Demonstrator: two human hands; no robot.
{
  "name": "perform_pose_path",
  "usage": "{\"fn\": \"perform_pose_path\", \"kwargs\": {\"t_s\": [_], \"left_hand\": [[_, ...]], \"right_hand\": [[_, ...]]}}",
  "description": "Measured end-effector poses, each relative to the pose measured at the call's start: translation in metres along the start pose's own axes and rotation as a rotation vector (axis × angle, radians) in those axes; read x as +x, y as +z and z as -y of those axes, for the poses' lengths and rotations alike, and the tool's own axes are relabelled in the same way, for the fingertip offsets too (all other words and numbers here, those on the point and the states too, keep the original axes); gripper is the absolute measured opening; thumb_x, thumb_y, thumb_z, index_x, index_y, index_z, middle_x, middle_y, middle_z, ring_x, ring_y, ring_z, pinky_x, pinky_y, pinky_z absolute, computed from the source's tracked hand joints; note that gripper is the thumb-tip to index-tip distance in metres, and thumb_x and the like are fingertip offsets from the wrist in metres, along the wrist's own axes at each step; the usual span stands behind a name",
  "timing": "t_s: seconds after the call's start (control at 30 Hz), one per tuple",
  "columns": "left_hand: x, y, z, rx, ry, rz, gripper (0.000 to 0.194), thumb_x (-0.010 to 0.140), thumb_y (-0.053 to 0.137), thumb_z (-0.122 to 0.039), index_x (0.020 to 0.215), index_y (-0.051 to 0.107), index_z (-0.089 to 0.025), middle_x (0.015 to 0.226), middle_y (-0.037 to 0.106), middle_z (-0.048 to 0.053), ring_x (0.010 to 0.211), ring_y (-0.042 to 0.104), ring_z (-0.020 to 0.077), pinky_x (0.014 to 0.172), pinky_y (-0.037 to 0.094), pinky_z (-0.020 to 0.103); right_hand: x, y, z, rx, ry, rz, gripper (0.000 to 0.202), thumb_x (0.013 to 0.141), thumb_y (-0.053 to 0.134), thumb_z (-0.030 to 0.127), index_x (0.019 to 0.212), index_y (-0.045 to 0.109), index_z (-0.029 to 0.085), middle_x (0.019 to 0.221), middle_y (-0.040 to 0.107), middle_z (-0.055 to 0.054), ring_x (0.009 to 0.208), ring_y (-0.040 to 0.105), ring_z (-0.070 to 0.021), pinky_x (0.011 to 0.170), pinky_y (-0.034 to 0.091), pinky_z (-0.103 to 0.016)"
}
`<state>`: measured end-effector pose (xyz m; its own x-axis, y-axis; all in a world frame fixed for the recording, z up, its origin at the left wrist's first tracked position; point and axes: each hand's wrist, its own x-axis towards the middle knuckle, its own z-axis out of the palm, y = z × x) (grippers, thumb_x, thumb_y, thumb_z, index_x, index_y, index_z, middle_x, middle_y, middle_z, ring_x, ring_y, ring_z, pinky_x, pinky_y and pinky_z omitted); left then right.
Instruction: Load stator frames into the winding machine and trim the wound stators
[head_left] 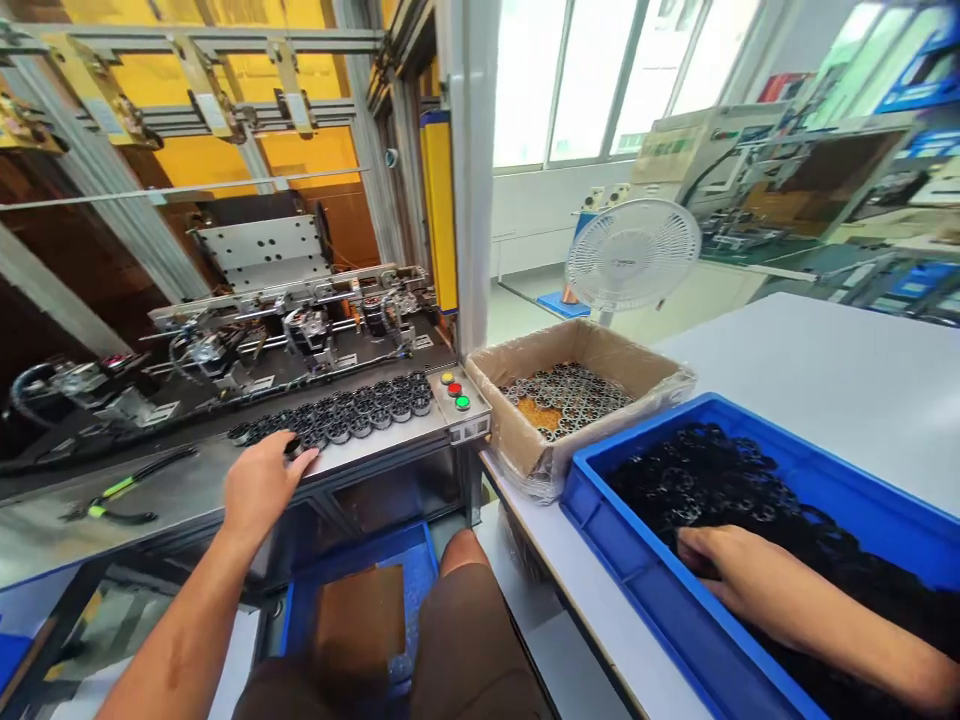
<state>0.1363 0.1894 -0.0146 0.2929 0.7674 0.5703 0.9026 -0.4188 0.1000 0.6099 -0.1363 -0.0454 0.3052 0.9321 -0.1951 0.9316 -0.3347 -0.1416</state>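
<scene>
My left hand (pixel 264 478) is at the near-left end of the rows of black and metallic round parts (pixel 360 412) on the machine's ledge. Its thumb and forefinger close round one dark ring-shaped part (pixel 291 450). On the right, my right hand (pixel 716 562) reaches into a blue bin (pixel 645 575) of loose black parts (pixel 697 475). The fingers curl down among those parts, and what they hold, if anything, is hidden.
Green-handled pliers (pixel 112 495) lie left on the ledge. A control box (pixel 459 400) ends the rows at the right. Beyond it sits a plastic-lined carton (pixel 517 450) of metal parts. A white fan (pixel 634 255) stands behind. Machine mechanisms (pixel 307 335) rise behind the ledge.
</scene>
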Motion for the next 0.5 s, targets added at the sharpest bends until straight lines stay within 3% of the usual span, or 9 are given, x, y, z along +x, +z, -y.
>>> {"fn": "perform_pose_path", "kwargs": {"t_s": [0.07, 0.13, 0.23, 0.33, 0.4, 0.5], "left_hand": [[0.014, -0.008, -0.031, -0.033, 0.074, -0.080, 0.052, 0.087, 0.055, -0.053, 0.118, 0.065, -0.011, 0.129, 0.065, 0.021, 0.118, 0.061, 0.0377, 0.101, 0.045, 0.049], [0.037, -0.013, -0.083, -0.126, 0.226, -0.102, 0.055, 0.088, 0.056, -0.054, 0.124, 0.061, -0.013, 0.135, 0.061, 0.020, 0.125, 0.055, 0.0356, 0.107, 0.040, 0.049], [0.078, -0.007, -0.187, -0.213, 0.490, 0.195, 0.050, 0.092, 0.055, -0.045, 0.128, 0.058, -0.011, 0.136, 0.059, 0.019, 0.130, 0.051, 0.0319, 0.112, 0.037, 0.046], [0.110, 0.020, -0.286, -0.215, 0.643, 0.415, 0.040, 0.091, 0.060, -0.040, 0.123, 0.061, -0.016, 0.126, 0.065, 0.012, 0.117, 0.060, 0.0261, 0.102, 0.047, 0.045], [0.124, 0.044, -0.334, -0.168, 0.676, 0.570, 0.034, 0.092, 0.061, -0.036, 0.120, 0.061, -0.016, 0.122, 0.065, 0.010, 0.106, 0.064, 0.0236, 0.091, 0.054, 0.046], [0.133, 0.073, -0.372, -0.117, 0.688, 0.730, 0.033, 0.092, 0.062, -0.033, 0.120, 0.060, -0.017, 0.121, 0.063, 0.010, 0.103, 0.065, 0.0227, 0.085, 0.056, 0.042]], "right_hand": [[-0.001, -0.008, 0.006, -0.004, -0.053, 0.038, 0.013, 0.077, 0.056, 0.009, 0.079, 0.063, 0.020, 0.072, 0.070, -0.002, 0.069, 0.066, -0.0191, 0.060, 0.041, -0.026], [-0.001, -0.015, 0.010, -0.012, -0.075, 0.042, 0.016, 0.078, 0.055, 0.009, 0.085, 0.066, 0.019, 0.079, 0.072, -0.004, 0.077, 0.068, -0.0223, 0.065, 0.044, -0.028], [-0.003, -0.022, 0.014, -0.013, -0.041, 0.010, 0.020, 0.080, 0.055, 0.008, 0.091, 0.068, 0.018, 0.094, 0.073, -0.008, 0.090, 0.070, -0.0250, 0.075, 0.048, -0.031], [-0.005, -0.027, 0.015, -0.036, -0.002, -0.026, 0.026, 0.081, 0.051, 0.006, 0.098, 0.068, 0.016, 0.100, 0.072, -0.011, 0.092, 0.071, -0.0249, 0.079, 0.050, -0.031], [-0.007, -0.030, 0.015, -0.060, 0.024, -0.045, 0.025, 0.081, 0.049, 0.004, 0.095, 0.068, 0.014, 0.098, 0.072, -0.012, 0.089, 0.071, -0.0257, 0.077, 0.050, -0.033], [-0.009, -0.035, 0.013, -0.088, 0.054, -0.068, 0.025, 0.082, 0.046, 0.004, 0.091, 0.067, 0.012, 0.092, 0.072, -0.014, 0.085, 0.072, -0.0279, 0.074, 0.051, -0.035]]}}
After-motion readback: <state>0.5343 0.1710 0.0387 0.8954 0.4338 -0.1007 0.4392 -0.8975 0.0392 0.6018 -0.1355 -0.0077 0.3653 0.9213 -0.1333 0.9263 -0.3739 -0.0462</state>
